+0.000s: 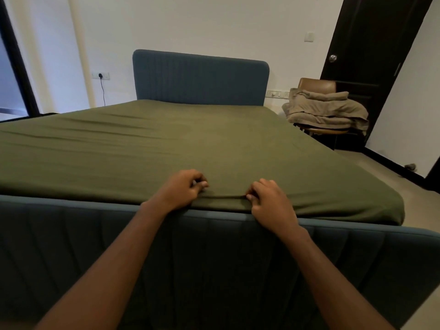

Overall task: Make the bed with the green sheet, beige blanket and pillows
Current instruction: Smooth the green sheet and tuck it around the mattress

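We are pinching the green sheet (166, 139) at the foot of the bed with both hands.

The sheet is lying spread over the whole mattress, with soft creases running toward 9 o'clock. At 6 o'clock our left hand (183, 186) and right hand (269, 198) are sitting near each other, fingers curled and nipping a low ridge of cloth that is running between them, just above the blue footboard (214, 258). The blue headboard (200, 77) is standing at 12 o'clock. At 2 o'clock the beige blanket (326, 110) is lying piled on a brown chair (317, 84), beside the dark door (371, 55).
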